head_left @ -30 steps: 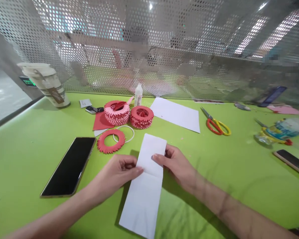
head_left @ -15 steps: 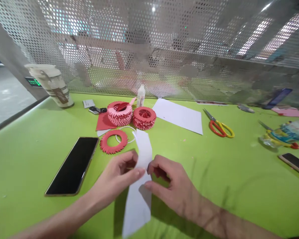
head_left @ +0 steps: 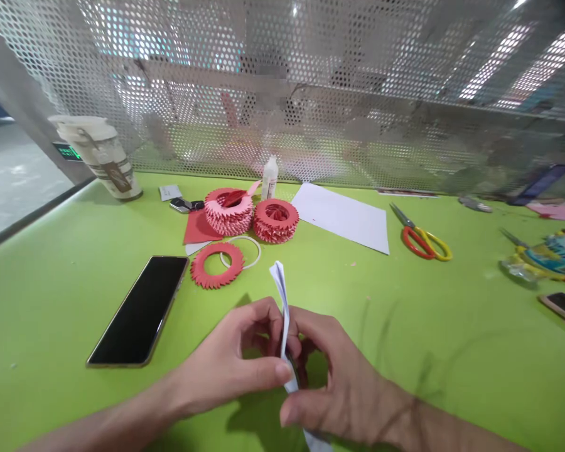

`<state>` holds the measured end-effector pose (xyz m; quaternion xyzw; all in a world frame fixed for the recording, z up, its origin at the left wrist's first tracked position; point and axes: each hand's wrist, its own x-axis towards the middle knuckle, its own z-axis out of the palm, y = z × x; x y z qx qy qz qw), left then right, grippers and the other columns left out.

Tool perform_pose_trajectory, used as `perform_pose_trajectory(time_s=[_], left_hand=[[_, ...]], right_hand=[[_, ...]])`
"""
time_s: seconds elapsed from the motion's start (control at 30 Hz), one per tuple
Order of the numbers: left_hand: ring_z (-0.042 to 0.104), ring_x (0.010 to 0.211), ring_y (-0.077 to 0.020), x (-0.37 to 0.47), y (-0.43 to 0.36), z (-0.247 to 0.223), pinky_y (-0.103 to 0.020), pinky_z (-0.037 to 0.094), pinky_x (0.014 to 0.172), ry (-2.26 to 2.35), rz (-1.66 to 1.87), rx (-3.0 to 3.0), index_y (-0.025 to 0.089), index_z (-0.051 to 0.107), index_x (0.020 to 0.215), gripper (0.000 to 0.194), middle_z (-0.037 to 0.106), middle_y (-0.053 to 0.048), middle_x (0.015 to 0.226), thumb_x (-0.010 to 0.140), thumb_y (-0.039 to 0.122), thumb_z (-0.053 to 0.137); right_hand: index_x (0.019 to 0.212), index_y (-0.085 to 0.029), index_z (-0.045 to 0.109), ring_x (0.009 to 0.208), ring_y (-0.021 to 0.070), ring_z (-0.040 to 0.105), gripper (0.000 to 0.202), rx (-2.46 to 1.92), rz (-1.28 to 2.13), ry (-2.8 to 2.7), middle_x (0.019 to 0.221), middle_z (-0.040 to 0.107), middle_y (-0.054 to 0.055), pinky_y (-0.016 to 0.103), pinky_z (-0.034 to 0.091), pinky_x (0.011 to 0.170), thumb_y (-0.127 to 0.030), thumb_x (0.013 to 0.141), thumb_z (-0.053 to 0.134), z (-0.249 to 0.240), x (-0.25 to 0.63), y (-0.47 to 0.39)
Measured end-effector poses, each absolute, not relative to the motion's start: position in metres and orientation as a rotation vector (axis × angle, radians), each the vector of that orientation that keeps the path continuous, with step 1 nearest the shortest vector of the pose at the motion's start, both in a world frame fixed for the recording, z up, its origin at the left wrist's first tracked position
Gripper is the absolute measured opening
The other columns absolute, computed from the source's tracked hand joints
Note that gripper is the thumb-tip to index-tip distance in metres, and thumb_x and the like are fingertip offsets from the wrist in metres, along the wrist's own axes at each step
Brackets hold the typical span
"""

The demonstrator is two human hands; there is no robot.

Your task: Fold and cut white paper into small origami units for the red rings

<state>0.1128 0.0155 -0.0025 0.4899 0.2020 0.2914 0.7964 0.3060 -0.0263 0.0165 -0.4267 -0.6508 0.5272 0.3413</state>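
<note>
A perforated screen [head_left: 198,81] closes the far side of a green table [head_left: 42,295]. The strip [head_left: 285,320], white and folded, stands on edge at near centre, between both hands. The left hand [head_left: 235,361] has it pinched, thumb on its near face, fingers curled behind. The right hand [head_left: 346,383] touches its right side with bent fingers, its thumb lying across the lower part; I cannot tell whether that thumb presses. Left of the hands lies a phone [head_left: 141,311]; farther off, a red ring [head_left: 198,267] overlaps a white hoop [head_left: 259,248]. Beyond stand a pink roll [head_left: 228,221], a red roll [head_left: 275,234] and a bottle [head_left: 270,179]. Far right of these lie a sheet [head_left: 343,216] and scissors [head_left: 420,238]
</note>
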Motion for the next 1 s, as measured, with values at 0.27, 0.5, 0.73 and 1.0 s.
perform_pose_trajectory(time_s=[0.27, 0.5, 0.73, 1.0], left_hand=[[0.064, 0.085, -0.0206, 0.112, 0.019, -0.011, -0.032, 0.050, 0.078, 0.426, 0.660, 1.040, 0.020, 0.053, 0.098, 0.048, 0.067, -0.004, 0.093, 0.080, 0.046, 0.089], [0.061, 0.080, -0.0173, 0.112, 0.018, 0.004, -0.030, 0.049, 0.077, 0.616, 0.755, 1.082, 0.024, 0.051, 0.116, 0.033, 0.066, 0.001, 0.089, 0.088, 0.026, 0.070], [0.061, 0.068, -0.0181, 0.103, 0.030, 0.012, -0.030, 0.047, 0.066, 1.192, 0.688, 1.464, 0.033, 0.019, 0.163, 0.078, 0.062, 0.005, 0.080, 0.093, 0.015, 0.048], [0.037, 0.156, -0.0410, 0.103, 0.033, -0.004, -0.062, 0.035, 0.123, 1.302, 0.435, 2.828, 0.013, 0.056, 0.149, 0.064, 0.039, -0.024, 0.168, 0.086, 0.000, 0.047]], right_hand=[[0.086, -0.021, 0.055, 0.078, 0.0178, 0.057, 0.045, -0.985, 1.542, -1.564, 0.087, 0.060, 0.002, 0.028, 0.046, 0.066, -0.056, 0.082, 0.083, 0.017, 0.313, -0.022], [0.099, -0.024, 0.053, 0.074, 0.0164, 0.055, 0.013, -1.088, 1.350, -1.573, 0.086, 0.059, -0.001, 0.027, 0.047, 0.064, -0.027, 0.092, 0.063, 0.017, 0.319, -0.024], [0.157, -0.036, 0.032, 0.058, 0.0145, 0.047, 0.076, -1.464, 1.268, -1.445, 0.071, 0.060, -0.007, 0.024, 0.034, 0.052, -0.011, 0.090, 0.057, 0.008, 0.353, -0.002], [0.119, -0.025, 0.072, 0.052, 0.0118, 0.042, 0.031, -1.588, 1.275, -1.725, 0.061, 0.045, -0.008, 0.026, 0.027, 0.049, -0.023, 0.088, 0.071, -0.009, 0.380, 0.019]])
